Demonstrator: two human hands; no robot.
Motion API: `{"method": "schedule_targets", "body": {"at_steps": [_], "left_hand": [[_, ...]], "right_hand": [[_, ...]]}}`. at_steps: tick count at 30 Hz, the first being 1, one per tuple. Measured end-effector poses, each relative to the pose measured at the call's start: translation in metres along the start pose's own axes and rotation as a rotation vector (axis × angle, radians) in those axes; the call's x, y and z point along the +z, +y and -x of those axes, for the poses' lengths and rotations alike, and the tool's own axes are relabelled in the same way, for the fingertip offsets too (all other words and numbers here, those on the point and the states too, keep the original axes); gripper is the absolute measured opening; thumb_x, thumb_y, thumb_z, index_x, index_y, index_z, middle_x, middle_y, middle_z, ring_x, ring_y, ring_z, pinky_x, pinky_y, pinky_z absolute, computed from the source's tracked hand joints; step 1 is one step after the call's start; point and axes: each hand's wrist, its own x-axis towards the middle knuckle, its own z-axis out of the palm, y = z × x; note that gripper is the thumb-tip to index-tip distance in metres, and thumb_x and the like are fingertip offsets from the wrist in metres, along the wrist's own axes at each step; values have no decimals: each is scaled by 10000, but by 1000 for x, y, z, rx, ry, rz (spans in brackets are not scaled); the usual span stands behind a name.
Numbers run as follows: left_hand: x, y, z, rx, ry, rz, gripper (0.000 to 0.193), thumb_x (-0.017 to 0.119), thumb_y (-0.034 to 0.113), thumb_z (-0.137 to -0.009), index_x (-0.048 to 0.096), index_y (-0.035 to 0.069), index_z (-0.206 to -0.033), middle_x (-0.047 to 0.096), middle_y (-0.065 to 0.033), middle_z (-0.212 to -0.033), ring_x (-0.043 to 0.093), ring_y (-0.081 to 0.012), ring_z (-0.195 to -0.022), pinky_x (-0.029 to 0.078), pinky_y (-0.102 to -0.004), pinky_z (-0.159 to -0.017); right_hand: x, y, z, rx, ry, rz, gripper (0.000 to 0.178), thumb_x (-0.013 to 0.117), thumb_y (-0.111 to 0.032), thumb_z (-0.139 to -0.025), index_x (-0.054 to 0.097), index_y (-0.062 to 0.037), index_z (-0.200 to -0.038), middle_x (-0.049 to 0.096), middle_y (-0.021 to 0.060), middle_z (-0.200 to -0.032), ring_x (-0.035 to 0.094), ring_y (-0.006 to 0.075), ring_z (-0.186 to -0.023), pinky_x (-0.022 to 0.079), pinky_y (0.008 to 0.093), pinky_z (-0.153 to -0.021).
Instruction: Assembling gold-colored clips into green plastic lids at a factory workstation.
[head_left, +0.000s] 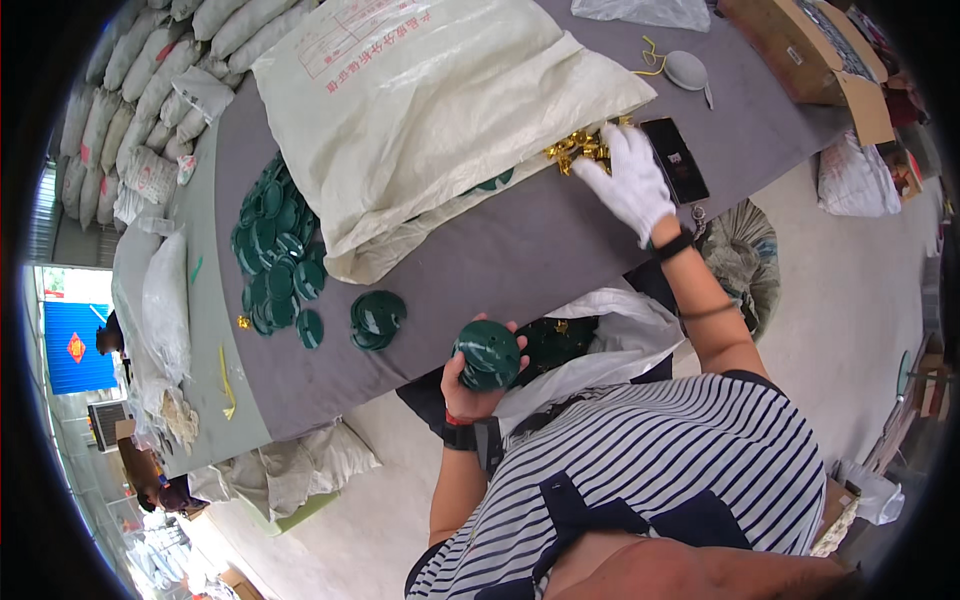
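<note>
My bare left hand (470,398) is closed round a dark green, glossy round disc (487,356) with small holes near its edge; whether more discs lie under it I cannot tell. White-gloved, my right hand (632,178) reaches over the table with thumb and fingers apart. Its fingertips are at a heap of small shiny gold pieces (580,150), partly hidden by the glove. A short pile of green discs (378,320) lies on the table to the left of my left hand. Farther left spreads a large heap of similar discs (272,245).
A big white woven sack (440,110) covers much of the grey-topped table (480,265). Beside my right hand lies a black phone (676,160). An open white bag (640,335) with green discs inside sits at my lap. Stacked sacks (150,90) and a cardboard box (800,50) stand beyond.
</note>
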Motion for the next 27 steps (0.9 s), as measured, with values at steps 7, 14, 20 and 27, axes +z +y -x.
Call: {"method": "schedule_targets", "body": {"at_steps": [7,14,20,27], "left_hand": [[-9,-3,3,12,91,15,694,638,446,-856,426,148,-1446,470,-221,-1417,517,-397,-1270,466,-548,-1011],[-12,-6,2,1,79,48,684,642,443,-857,435,158,-1443,471,-218,-1424,497,-399,-1285,456,-539,-1014],[-7,-6,8,25,73,3,673,634,448,-862,443,156,-1437,469,-216,-1430,493,-395,-1289,446,-541,-1017],[-14,-7,30,61,94,66,661,630,447,-864,460,147,-1428,480,-211,-1415,502,-379,-1279,451,-522,-1012]], "right_hand": [[47,36,-61,120,-263,332,780,488,-640,-881,497,-44,-1383,478,213,-1418,404,364,-1322,287,456,-1089],[71,-27,-9,-89,-164,330,704,512,-590,-902,553,-3,-1289,499,164,-1406,378,323,-1360,238,536,-1111],[54,-48,9,-286,-113,89,491,548,-512,-908,657,-100,-1153,604,179,-1167,531,336,-1126,377,489,-998],[38,57,-29,-346,-14,439,180,560,-242,-899,642,-145,-1028,550,152,-1195,496,380,-1146,416,478,-979]]}}
